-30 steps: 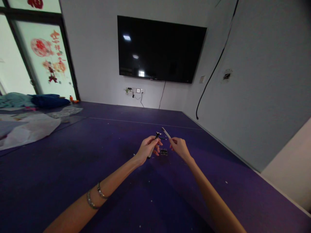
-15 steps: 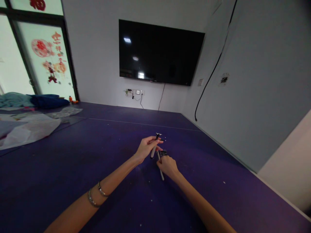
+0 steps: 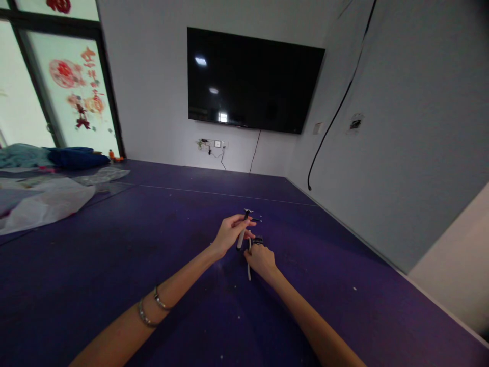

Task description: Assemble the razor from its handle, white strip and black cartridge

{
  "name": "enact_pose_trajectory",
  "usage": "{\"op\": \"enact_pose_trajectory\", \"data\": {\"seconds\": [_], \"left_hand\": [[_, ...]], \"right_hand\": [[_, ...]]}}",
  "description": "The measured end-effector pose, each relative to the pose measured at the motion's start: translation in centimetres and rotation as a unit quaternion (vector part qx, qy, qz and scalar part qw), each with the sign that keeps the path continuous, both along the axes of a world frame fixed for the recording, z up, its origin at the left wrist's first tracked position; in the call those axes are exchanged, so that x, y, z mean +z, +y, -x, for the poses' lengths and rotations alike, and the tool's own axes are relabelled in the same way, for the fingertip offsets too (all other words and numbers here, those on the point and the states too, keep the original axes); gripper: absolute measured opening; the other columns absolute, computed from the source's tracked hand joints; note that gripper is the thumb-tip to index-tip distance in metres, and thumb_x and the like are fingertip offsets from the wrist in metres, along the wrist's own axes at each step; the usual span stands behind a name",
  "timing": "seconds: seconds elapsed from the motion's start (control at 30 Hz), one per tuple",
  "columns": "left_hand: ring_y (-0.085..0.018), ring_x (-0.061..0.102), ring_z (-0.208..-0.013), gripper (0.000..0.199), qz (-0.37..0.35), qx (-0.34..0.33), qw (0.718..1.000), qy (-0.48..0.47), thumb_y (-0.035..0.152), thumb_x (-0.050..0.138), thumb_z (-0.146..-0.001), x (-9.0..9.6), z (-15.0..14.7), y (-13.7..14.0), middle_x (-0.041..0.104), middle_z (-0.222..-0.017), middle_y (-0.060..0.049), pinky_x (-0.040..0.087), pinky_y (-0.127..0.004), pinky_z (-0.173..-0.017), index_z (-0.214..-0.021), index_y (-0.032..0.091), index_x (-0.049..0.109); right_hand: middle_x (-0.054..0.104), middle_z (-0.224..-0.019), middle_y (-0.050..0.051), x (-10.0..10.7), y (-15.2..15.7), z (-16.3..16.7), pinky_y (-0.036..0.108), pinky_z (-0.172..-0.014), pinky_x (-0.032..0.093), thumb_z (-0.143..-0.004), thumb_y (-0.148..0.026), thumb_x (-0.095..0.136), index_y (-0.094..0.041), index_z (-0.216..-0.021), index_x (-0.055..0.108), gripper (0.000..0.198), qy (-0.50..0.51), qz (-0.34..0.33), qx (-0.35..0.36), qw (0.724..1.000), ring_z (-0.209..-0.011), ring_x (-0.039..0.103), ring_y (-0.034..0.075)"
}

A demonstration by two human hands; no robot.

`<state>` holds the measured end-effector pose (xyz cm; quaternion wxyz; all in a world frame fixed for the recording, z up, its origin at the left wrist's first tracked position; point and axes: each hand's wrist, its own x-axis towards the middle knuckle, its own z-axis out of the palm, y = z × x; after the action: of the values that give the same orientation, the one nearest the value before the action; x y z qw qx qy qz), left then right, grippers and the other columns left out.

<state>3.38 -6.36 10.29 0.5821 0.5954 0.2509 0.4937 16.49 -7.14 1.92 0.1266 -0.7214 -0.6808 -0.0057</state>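
Observation:
My left hand (image 3: 228, 235) is closed around a short white rod with a black top (image 3: 241, 239), held nearly upright and leaning slightly. Its top end is a small black and silver crosspiece, and a thin dark piece juts out to the right by my fingers. Just below and to the right, my right hand (image 3: 263, 259) is closed on a thinner white stick (image 3: 249, 274), whose lower end points down toward me. A small black part (image 3: 258, 239) shows just beyond my right knuckles; whether it joins the stick is hidden. The two hands are close together.
Both hands are above a dark purple surface (image 3: 171, 265) with small white specks. Crumpled clear plastic (image 3: 57, 204) and blue cloth (image 3: 76, 158) lie at the left. A black cable (image 3: 330, 122) hangs along the right wall, and a television (image 3: 252, 79) is mounted ahead.
My right hand has shifted slightly left, and the thin stick has swung from a slant to almost straight. The left hand stays nearly still with its white rod.

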Motion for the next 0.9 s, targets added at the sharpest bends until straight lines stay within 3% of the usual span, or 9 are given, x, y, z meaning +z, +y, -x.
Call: {"op": "enact_pose_trajectory", "data": {"seconds": [0.17, 0.33, 0.6, 0.9], "left_hand": [[-0.016, 0.066, -0.061, 0.025, 0.001, -0.009, 1.000, -0.002, 0.032, 0.059, -0.079, -0.4, 0.1, 0.4, 0.066, -0.098, -0.016, 0.051, -0.025, -0.058, -0.092, 0.011, 0.056], [-0.015, 0.066, -0.062, 0.022, 0.001, -0.018, 1.000, 0.002, 0.030, 0.058, -0.079, -0.9, 0.2, 0.9, 0.067, -0.093, -0.015, 0.049, -0.023, -0.058, -0.090, 0.011, 0.054], [-0.015, 0.066, -0.061, 0.022, 0.007, -0.020, 1.000, 0.011, 0.029, 0.059, -0.078, -1.5, 0.2, 1.5, 0.067, -0.093, -0.015, 0.049, -0.023, -0.056, -0.090, 0.012, 0.053], [-0.014, 0.066, -0.059, 0.022, 0.020, -0.015, 1.000, 0.018, 0.029, 0.060, -0.077, -1.8, 0.3, 1.7, 0.068, -0.089, -0.014, 0.049, -0.022, -0.054, -0.090, 0.012, 0.054]], "right_hand": [[0.068, -0.087, 0.016, 1.0, 0.6, -1.5, 0.035, -0.067, 0.046, -0.084, -0.042, 0.037, -0.016, -0.085, 0.068, 0.040, 0.004, -0.002, -0.013, 1.000, -0.080, 0.065, 0.028], [0.067, -0.087, 0.010, 2.0, 2.1, -5.2, 0.030, -0.066, 0.043, -0.083, -0.039, 0.043, -0.020, -0.086, 0.067, 0.031, 0.025, 0.006, -0.019, 0.999, -0.082, 0.064, 0.024], [0.062, -0.096, 0.005, 1.0, 5.0, -7.9, 0.023, -0.075, 0.040, -0.082, -0.028, 0.049, -0.023, -0.096, 0.067, 0.024, 0.080, -0.002, 0.095, 0.992, -0.089, 0.059, 0.016], [0.063, -0.098, 0.006, 0.2, 6.1, -8.1, 0.023, -0.080, 0.040, -0.081, -0.022, 0.049, -0.022, -0.096, 0.069, 0.025, 0.083, 0.005, 0.153, 0.985, -0.092, 0.057, 0.015]]}}
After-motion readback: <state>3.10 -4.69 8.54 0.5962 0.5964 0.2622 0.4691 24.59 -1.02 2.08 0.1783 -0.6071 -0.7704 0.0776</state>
